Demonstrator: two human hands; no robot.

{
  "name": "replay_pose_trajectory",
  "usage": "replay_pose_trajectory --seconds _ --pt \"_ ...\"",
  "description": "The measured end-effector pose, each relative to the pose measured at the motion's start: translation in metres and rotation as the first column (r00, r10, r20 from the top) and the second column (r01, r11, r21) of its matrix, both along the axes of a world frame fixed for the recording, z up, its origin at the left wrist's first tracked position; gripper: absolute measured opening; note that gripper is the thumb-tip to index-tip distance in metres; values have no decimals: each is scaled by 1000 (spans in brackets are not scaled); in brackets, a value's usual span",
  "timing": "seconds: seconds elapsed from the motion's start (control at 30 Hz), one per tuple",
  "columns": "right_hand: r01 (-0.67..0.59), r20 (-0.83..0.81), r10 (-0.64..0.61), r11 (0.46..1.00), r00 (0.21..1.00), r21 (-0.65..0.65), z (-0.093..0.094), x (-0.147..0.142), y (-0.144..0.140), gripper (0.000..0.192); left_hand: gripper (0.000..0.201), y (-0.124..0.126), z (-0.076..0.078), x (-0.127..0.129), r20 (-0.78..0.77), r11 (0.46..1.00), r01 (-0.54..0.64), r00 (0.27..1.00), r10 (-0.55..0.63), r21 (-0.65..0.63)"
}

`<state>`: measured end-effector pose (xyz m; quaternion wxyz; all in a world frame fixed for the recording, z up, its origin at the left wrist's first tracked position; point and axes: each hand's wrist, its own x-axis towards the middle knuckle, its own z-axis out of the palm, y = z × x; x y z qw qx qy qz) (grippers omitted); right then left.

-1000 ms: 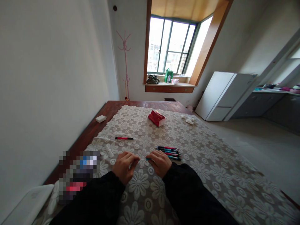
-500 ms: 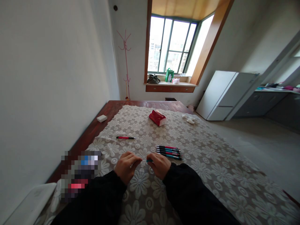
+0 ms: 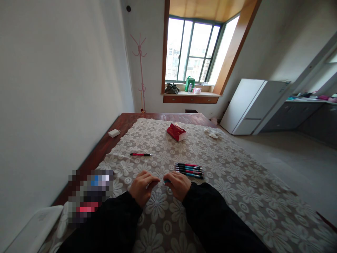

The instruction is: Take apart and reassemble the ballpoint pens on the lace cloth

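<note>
My left hand [image 3: 142,186] and my right hand [image 3: 178,185] meet fingertip to fingertip over the flowered lace cloth [image 3: 231,182]. Between them they pinch a teal pen [image 3: 166,181], of which only a short blue-green piece shows at my right fingers. Whether the pen is in one piece or two I cannot tell. A row of several pens [image 3: 189,169], red and teal with black grips, lies just beyond my right hand. A single red pen [image 3: 140,154] lies farther off, beyond my left hand.
A red tissue pack [image 3: 177,132] and crumpled white paper [image 3: 212,134] lie toward the far end of the table. A white charger [image 3: 114,133] rests on bare wood by the left wall. A pixelated patch sits at my left. A white fridge [image 3: 250,107] stands to the right.
My two hands have drawn closer together, so less of the teal pen and its thin light part shows between them. Everything else on the cloth has stayed put.
</note>
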<state>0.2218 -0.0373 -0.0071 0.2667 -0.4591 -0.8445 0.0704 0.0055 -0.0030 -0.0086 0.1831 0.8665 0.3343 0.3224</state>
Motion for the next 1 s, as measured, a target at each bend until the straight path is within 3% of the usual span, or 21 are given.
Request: replay_pose_trajectory --seconds 0.27,0.4,0.57,0.7,0.77,0.87,0.93,1.0 --pt "-15 54 15 1000 998 4 0 -5 -4 12 17 -1 0 1 -68 995 16 998 -10 99" --pt "32 35 -31 999 999 -28 7 1 -2 10 14 -1 6 -2 -110 991 -51 992 65 127" --pt "171 -282 -220 967 934 -190 12 21 10 9 11 7 15 -11 -60 952 -274 957 284 135" --pt "69 -447 -214 945 869 -318 11 24 14 17 12 8 18 -14 7 925 -360 932 362 126" --pt "26 -364 -128 962 923 -272 10 22 12 18 12 7 19 -14 45 913 -390 921 388 120" --pt "-12 -34 9 996 999 -84 10 20 7 16 13 6 17 -12 57 912 -399 917 395 98" --pt "-42 157 37 999 987 28 10 20 4 19 12 6 15 -11 25 925 -374 928 373 74" --pt "-54 250 31 995 968 86 12 21 2 22 12 6 12 -10 -16 939 -340 940 341 49"
